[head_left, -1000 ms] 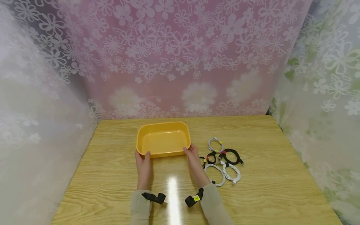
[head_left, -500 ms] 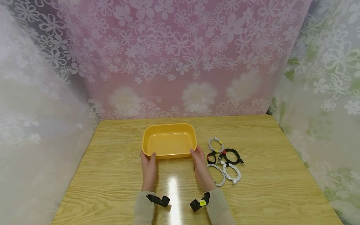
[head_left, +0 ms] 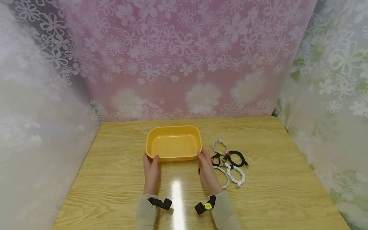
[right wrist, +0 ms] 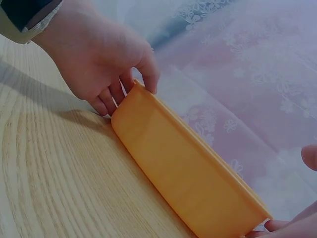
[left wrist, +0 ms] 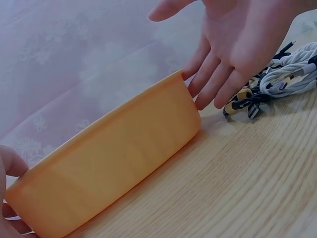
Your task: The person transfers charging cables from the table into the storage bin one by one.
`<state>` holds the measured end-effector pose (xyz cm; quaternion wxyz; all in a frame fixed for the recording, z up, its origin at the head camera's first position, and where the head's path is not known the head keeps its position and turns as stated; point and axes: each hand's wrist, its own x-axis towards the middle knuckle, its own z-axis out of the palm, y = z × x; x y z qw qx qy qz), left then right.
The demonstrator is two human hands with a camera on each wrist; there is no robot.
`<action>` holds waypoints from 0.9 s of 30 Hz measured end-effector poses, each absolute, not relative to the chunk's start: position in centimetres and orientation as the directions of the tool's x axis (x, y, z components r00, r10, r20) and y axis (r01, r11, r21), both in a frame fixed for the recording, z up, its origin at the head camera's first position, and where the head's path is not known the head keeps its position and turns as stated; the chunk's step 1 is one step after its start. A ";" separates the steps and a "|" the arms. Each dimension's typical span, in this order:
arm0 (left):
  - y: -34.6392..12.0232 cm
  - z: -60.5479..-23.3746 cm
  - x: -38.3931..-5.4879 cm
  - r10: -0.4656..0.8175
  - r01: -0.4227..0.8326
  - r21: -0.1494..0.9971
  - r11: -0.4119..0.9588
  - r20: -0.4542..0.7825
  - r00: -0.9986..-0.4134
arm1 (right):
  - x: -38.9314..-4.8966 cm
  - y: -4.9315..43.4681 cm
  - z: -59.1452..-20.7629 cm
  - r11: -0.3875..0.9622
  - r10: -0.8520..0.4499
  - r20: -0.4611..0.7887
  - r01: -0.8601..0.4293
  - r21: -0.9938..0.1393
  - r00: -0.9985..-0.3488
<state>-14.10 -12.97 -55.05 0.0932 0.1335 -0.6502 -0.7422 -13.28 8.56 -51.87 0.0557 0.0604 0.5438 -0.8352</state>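
A yellow plastic tray (head_left: 173, 145), with nothing in it, sits on the wooden table in front of both hands. My left hand (head_left: 151, 172) grips its near left corner; in the right wrist view the left thumb (right wrist: 150, 82) lies on the rim and the fingers go against the end wall. At the opposite corner is my right hand (head_left: 208, 172). Its extended fingers (left wrist: 210, 82) touch the tray's end, while its thumb (left wrist: 171, 9) stands off the rim. The tray's underside is hidden.
Several coiled cables lie right of the right hand: a grey one with yellow ties (head_left: 225, 144), a black one (head_left: 244, 158), a white twisted one (head_left: 243, 177) and others partly hidden. Floral curtains (head_left: 184, 64) enclose the table (head_left: 115, 179) at the back and sides.
Both hands and the yellow tray have shifted right, mostly between the first two frames, and the tray is nearly still since. The right hand now covers more of the nearest cables.
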 end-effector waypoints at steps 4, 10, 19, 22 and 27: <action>-13.2 -54.9 -14.1 -0.303 -0.042 0.989 -0.143 -0.084 -0.949 | -13.3 8.6 -51.4 -0.421 -0.018 -0.159 0.152 -0.894 -0.987; -13.6 -54.7 -14.0 -0.280 -0.073 0.990 -0.118 -0.104 -0.954 | -13.4 9.4 -50.6 -0.399 -0.006 -0.211 0.196 -0.896 -0.977; -17.4 -53.0 -14.4 -0.218 -0.055 0.991 0.124 -0.027 -0.976 | -13.6 12.9 -48.2 -0.317 0.026 -0.185 0.168 -0.933 -0.982; -18.9 -52.1 -14.9 -0.154 -0.021 0.965 0.260 0.020 -0.988 | -14.4 14.2 -47.7 -0.256 0.069 -0.168 0.146 -0.956 -0.983; -20.8 -51.0 -15.8 -0.032 0.061 0.896 0.441 0.084 -0.996 | -15.7 16.3 -47.5 -0.086 0.122 -0.156 0.146 -0.985 -0.980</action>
